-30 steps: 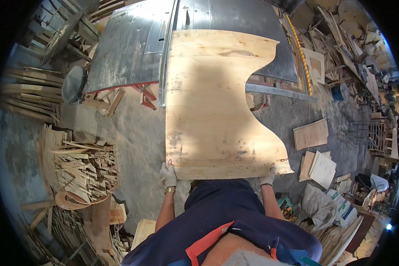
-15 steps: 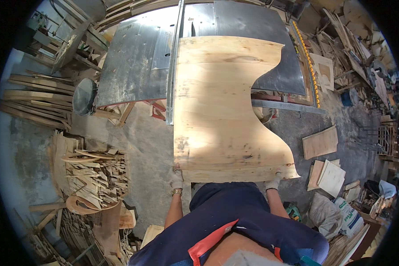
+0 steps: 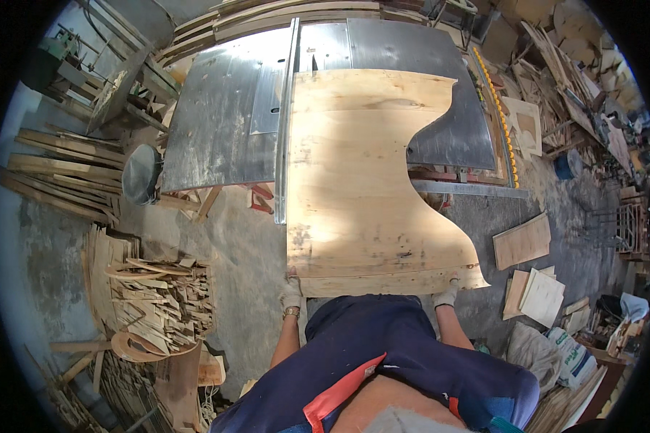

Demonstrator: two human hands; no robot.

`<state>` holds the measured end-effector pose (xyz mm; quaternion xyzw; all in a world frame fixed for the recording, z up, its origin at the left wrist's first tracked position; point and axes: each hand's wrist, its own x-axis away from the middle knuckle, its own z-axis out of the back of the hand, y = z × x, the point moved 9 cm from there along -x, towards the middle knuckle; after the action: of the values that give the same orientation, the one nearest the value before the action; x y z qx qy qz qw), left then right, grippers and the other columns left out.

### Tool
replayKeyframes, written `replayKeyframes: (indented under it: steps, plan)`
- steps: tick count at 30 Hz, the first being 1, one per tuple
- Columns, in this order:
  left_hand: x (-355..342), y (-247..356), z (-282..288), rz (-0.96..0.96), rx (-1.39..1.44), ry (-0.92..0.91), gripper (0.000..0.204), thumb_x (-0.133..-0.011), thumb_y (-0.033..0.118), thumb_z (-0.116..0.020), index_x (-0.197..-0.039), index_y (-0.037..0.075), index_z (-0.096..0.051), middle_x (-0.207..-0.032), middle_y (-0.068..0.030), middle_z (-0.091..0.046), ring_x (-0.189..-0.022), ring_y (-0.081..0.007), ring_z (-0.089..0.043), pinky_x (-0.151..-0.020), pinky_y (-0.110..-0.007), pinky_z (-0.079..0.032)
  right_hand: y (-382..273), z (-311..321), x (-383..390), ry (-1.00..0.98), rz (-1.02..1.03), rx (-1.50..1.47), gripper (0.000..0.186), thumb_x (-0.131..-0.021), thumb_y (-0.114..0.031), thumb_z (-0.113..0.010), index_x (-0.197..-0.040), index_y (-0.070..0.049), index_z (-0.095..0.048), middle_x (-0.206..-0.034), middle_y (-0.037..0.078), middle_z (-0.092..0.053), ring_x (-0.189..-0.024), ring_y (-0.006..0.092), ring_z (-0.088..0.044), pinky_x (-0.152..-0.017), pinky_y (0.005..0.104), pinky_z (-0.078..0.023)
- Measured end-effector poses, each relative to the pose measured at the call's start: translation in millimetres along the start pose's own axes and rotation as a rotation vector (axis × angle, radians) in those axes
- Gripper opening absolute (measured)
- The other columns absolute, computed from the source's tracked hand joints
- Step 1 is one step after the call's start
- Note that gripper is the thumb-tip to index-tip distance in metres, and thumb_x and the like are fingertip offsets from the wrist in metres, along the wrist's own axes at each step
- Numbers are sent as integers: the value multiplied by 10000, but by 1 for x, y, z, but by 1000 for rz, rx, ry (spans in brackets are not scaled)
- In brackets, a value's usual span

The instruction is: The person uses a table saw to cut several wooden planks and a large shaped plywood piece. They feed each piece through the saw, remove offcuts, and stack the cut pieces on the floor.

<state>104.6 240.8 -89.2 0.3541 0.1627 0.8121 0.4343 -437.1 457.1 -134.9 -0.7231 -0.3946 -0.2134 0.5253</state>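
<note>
A large plywood panel (image 3: 361, 187) with a wavy, curved-in right edge lies on the grey metal saw table (image 3: 224, 108), its near part reaching out over the table's front towards me. Its straight left edge runs along the long metal fence (image 3: 284, 144). My left hand (image 3: 291, 291), gloved, with a watch at the wrist, grips the near left corner, thumb on top. Near the right corner my right hand (image 3: 446, 292), gloved too, holds the same near edge with its thumb on top. The fingers of both hands are hidden under the panel. The saw blade (image 3: 314, 63) shows just past the panel's far edge.
A heap of wood offcuts (image 3: 166, 303) lies at the left, with stacked boards (image 3: 65, 169) and a bucket (image 3: 141, 175) beyond. On the right floor lie loose plywood pieces (image 3: 521, 240) and sacks (image 3: 572, 357). A metal rail (image 3: 469, 189) crosses the table's front right.
The view has tilted slightly, so the table and room sit lower in it. The panel's far edge remains just short of the blade, and both hands keep their hold on the near edge.
</note>
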Motion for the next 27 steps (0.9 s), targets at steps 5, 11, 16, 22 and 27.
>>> replayKeyframes:
  steps: [5, 11, 16, 22, 27]
  plan:
    - [15, 85, 28, -448, -423, 197, 571, -815, 280, -649, -1317, 31, -541, -1268, -223, -569, -1199, -400, -513, -993, -486, -430, -1, -20, -20, -16, 14, -24, 632, -966, -512, -521, -1452, -117, -435, -1411, 93, -524, -1271, 311, -500, -1066, 494, -409]
    - [41, 147, -9, -891, -572, -338, 731, -816, 231, -637, -1460, 2, -375, -1480, -227, -408, -1369, -414, -385, -1081, -461, -397, -2, -45, -28, -4, 11, -21, 641, -966, -507, -530, -1462, -117, -416, -1450, 94, -495, -1302, 318, -480, -1075, 494, -405]
    - [16, 152, -24, -790, -590, -435, 751, -847, 242, -635, -1489, -3, -331, -1548, -242, -318, -1421, -413, -321, -1129, -445, -363, -1, -65, -50, -41, 28, -45, 632, -960, -511, -536, -1450, -122, -437, -1423, 91, -523, -1276, 315, -505, -1059, 492, -421]
    - [-15, 171, -32, -753, -513, -457, 711, -863, 245, -606, -1486, 17, -349, -1554, -225, -317, -1428, -425, -302, -1117, -436, -386, -1, -90, -74, 5, 13, -57, 612, -959, -533, -527, -1414, -125, -485, -1379, 78, -559, -1237, 306, -536, -1037, 498, -444]
    - [-33, 193, -34, -816, -502, -396, 677, -875, 250, -596, -1476, 29, -376, -1547, -226, -331, -1426, -417, -309, -1085, -436, -423, -1, -113, -88, 58, 20, -32, 620, -971, -549, -495, -1423, -125, -470, -1384, 91, -549, -1232, 312, -538, -1036, 499, -444]
